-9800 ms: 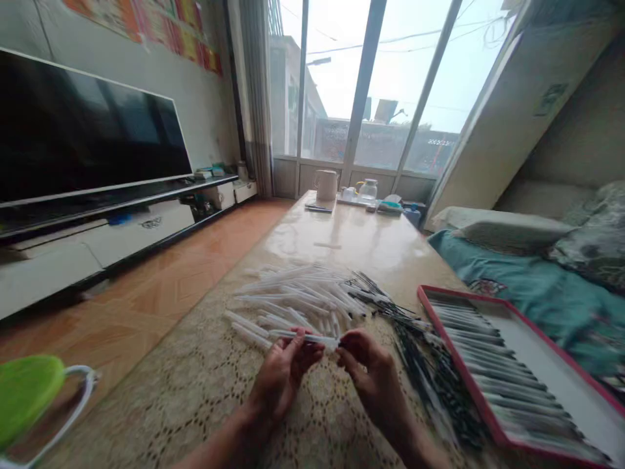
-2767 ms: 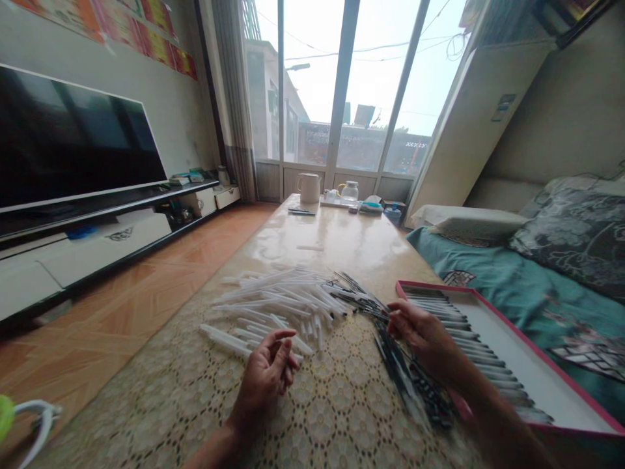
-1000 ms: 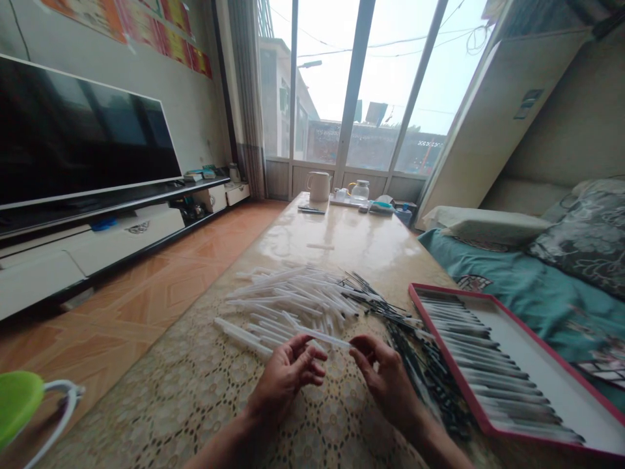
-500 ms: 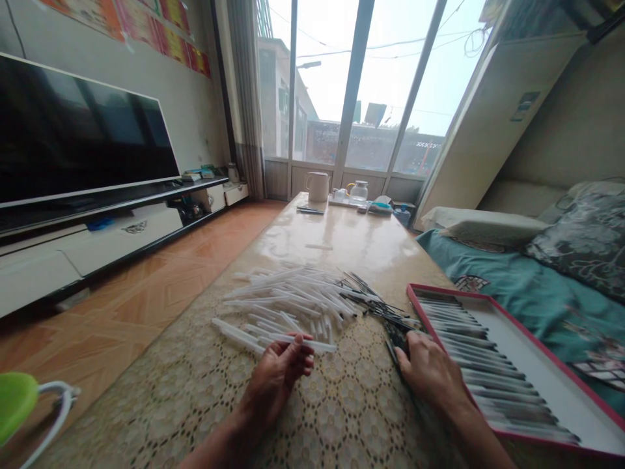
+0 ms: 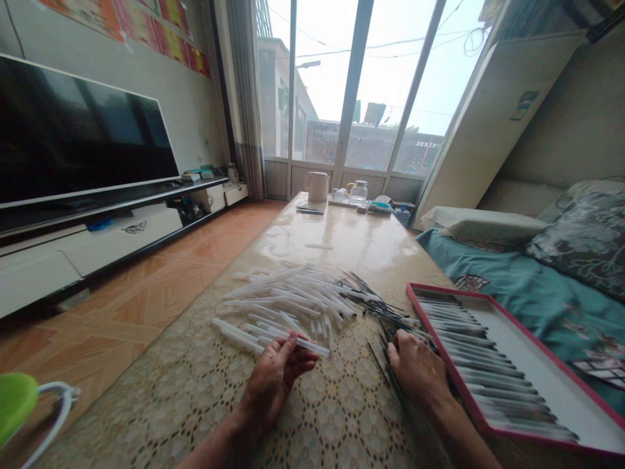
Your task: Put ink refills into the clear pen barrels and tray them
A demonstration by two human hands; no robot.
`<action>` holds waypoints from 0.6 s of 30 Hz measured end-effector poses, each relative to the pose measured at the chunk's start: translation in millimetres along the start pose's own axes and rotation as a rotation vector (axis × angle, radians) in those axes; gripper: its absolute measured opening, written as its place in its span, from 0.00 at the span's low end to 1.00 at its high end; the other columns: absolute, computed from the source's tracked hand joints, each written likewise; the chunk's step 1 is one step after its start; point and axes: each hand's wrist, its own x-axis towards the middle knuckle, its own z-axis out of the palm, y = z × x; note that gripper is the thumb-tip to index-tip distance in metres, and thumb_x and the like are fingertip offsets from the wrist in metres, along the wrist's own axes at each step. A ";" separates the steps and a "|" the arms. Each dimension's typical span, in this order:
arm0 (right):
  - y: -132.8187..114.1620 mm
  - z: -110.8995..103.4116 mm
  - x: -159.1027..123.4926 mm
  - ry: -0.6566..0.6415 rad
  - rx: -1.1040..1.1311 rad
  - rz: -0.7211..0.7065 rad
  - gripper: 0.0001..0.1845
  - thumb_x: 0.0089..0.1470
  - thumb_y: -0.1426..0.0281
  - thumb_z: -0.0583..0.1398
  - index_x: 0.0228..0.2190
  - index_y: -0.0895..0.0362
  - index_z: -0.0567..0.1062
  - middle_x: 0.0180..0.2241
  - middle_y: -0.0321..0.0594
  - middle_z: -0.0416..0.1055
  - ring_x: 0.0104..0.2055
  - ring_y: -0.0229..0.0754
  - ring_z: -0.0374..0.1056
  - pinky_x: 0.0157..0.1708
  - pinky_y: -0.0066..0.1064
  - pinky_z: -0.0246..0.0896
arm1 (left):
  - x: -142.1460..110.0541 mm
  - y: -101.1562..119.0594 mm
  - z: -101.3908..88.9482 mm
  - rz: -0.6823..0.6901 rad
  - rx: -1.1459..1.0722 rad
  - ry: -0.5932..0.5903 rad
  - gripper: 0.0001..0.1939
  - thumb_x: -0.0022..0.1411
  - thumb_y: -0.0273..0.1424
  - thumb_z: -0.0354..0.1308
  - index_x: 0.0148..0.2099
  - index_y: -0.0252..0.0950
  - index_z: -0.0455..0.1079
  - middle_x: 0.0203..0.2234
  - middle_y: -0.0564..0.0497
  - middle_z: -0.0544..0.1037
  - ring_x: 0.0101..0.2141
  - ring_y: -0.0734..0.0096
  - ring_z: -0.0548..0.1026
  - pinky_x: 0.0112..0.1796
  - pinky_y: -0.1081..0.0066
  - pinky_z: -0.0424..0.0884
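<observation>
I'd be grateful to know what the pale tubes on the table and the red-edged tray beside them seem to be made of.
The pale tubes look like thin translucent plastic: smooth, milky, with light passing through and a soft sheen. The tray seems to be white card with a red edge, matt and flat, though thin plastic cannot be ruled out from this view.

lace tablecloth (image 5: 342, 407) open between left hand (image 5: 276, 378) and right hand (image 5: 417, 368), white tubes (image 5: 293, 299) ahead, red tray (image 5: 425, 319) beside the right

Live now: big black flat-screen TV (image 5: 83, 137)'s sitting on low white cabinet (image 5: 127, 234), white ceramic jug (image 5: 318, 187)'s standing by glass teapot (image 5: 359, 191), teal bedsheet (image 5: 517, 286)'s lying rt.
</observation>
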 end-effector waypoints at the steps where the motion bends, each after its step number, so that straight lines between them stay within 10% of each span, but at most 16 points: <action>1: -0.5 -3.4 -0.1 0.011 0.026 -0.010 0.06 0.54 0.71 0.53 0.29 0.56 0.70 0.32 0.47 0.75 0.35 0.47 0.71 0.29 0.31 0.56 | -0.3 0.7 0.4 0.005 -0.004 0.001 0.04 0.61 0.27 0.55 0.34 0.32 0.69 0.24 0.47 0.80 0.25 0.71 0.78 0.28 0.74 0.75; 9: -38.1 -32.9 -23.6 -0.060 0.716 -0.257 0.12 0.58 0.63 0.50 0.30 0.54 0.69 0.19 0.31 0.62 0.20 0.36 0.60 0.21 0.25 0.52 | -2.0 7.9 3.4 0.036 -0.089 0.124 0.04 0.62 0.23 0.53 0.32 0.32 0.66 0.22 0.47 0.80 0.24 0.71 0.79 0.27 0.76 0.76; 18: -53.7 -34.6 -34.2 -0.007 0.736 -0.289 0.09 0.54 0.68 0.53 0.25 0.55 0.69 0.19 0.32 0.61 0.21 0.36 0.59 0.22 0.25 0.52 | 1.1 7.3 0.7 0.046 -0.093 0.131 0.05 0.62 0.21 0.53 0.33 0.32 0.66 0.24 0.46 0.80 0.25 0.72 0.79 0.28 0.76 0.76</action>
